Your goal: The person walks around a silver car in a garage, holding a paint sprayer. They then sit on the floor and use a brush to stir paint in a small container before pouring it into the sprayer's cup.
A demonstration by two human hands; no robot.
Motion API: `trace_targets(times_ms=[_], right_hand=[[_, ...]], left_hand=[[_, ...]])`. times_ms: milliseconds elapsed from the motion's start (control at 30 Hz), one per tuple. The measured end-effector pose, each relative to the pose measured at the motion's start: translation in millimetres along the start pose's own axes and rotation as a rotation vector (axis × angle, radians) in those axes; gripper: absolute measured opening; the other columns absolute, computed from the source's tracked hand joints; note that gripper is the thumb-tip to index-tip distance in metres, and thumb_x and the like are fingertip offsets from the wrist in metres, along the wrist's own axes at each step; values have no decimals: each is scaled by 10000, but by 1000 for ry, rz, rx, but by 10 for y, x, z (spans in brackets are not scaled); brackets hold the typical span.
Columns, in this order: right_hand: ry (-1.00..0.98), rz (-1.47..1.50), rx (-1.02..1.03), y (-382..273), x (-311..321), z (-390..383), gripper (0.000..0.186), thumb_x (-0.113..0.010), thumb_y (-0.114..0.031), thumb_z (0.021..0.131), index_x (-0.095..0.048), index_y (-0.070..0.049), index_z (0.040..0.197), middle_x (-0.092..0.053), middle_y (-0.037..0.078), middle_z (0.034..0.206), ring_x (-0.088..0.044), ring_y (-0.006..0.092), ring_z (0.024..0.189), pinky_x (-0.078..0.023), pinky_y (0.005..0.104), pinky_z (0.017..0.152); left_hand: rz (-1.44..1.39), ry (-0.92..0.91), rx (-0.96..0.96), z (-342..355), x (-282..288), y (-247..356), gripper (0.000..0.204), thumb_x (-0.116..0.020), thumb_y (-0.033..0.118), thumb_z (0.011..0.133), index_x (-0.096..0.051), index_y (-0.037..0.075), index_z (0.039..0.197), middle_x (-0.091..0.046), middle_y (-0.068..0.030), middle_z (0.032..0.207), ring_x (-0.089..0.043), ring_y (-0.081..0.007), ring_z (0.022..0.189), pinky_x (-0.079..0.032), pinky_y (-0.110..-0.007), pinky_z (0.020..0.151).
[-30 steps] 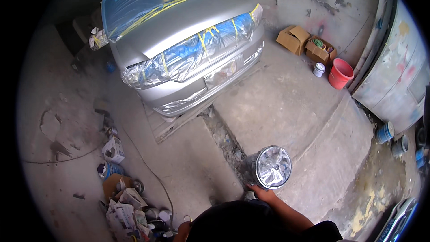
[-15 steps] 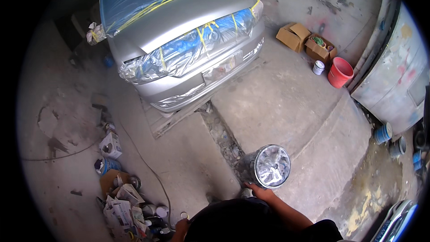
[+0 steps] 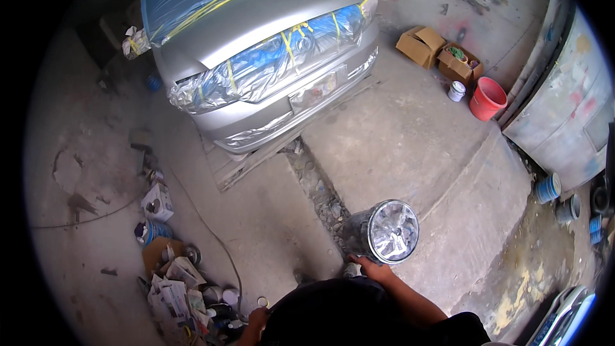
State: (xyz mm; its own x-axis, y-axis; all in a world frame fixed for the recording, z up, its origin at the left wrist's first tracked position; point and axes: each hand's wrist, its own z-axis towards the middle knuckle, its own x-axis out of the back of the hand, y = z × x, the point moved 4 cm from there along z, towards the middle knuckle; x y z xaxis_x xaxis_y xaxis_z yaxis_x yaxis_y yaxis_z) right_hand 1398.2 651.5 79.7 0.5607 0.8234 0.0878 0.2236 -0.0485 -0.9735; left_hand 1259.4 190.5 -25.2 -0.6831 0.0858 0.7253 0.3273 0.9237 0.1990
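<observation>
My right hand (image 3: 373,269) is low in the view, its fingers curled beside a dark round bin (image 3: 392,234) whose rim is ringed with shiny crumpled plastic. What those fingers hold, if anything, is too small to make out. At the lower left, my left hand (image 3: 257,318) shows only in part, with its fingers mostly hidden by my dark clothing. A small pale ring-shaped object (image 3: 262,302) appears just past it; whether the hand touches it I cannot tell. Ahead stands a silver car (image 3: 269,41), its window and lower opening masked with plastic film (image 3: 256,67) and yellow tape.
A pile of papers, cans and bottles (image 3: 176,295) lies at the left, with a hose (image 3: 211,234) running past it. A floor channel (image 3: 314,182) holds rubble. Cardboard boxes (image 3: 421,47), a white can (image 3: 456,91) and a red bucket (image 3: 489,98) stand far right; blue cans (image 3: 548,188) are nearer.
The view has shifted slightly, so the car and floor sit a little higher in it. My left hand appears a little higher and shows more. My right hand stays by the bin.
</observation>
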Motion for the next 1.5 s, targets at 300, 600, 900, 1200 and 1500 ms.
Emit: trace_targets(times_ms=[300, 600, 900, 1200, 1500], right_hand=[[-55, -76, 12, -47, -52, 12, 263, -615, -302, 915, -719, -73, 991, -608, -15, 712, -479, 101, 583, -394, 272, 547], [-112, -212, 19, 154, -211, 1, 256, -589, -263, 922, -707, -48, 998, -694, 56, 905, -627, 178, 851, -476, 316, 784], [-196, -205, -69, -138, -741, -107, 252, -565, -231, 935, -678, -54, 1074, -686, 57, 1031, -626, 198, 956, -473, 341, 857], [-408, -369, -197, -44, -1433, -526, 287, -582, -234, 918, -652, -55, 1131, -668, 67, 1097, -613, 208, 1005, -464, 347, 893], [-466, -455, -262, -86, -1935, -803, 317, -607, -245, 894, -641, -53, 1144, -659, 80, 1112, -607, 220, 1022, -462, 353, 903]], left_hand=[[-6, -35, 90, -159, 54, 146, 290, -599, 352, 779, -690, 109, 909, -683, -168, 933, -645, -364, 930, -502, -459, 820], [-69, 6, 182, -345, 55, 140, 238, -601, 258, 757, -687, 124, 934, -685, -161, 923, -653, -366, 898, -511, -471, 805], [-120, -38, 167, -317, -149, -402, 242, -592, 223, 755, -691, 142, 960, -685, -145, 951, -646, -344, 945, -511, -460, 821], [-237, -86, 130, -345, -393, -1087, 258, -579, 284, 779, -697, 141, 960, -685, -144, 975, -646, -344, 948, -512, -445, 837], [-280, -99, 102, -341, -539, -1540, 280, -588, 319, 777, -704, 123, 940, -687, -154, 938, -652, -351, 915, -515, -450, 801]])
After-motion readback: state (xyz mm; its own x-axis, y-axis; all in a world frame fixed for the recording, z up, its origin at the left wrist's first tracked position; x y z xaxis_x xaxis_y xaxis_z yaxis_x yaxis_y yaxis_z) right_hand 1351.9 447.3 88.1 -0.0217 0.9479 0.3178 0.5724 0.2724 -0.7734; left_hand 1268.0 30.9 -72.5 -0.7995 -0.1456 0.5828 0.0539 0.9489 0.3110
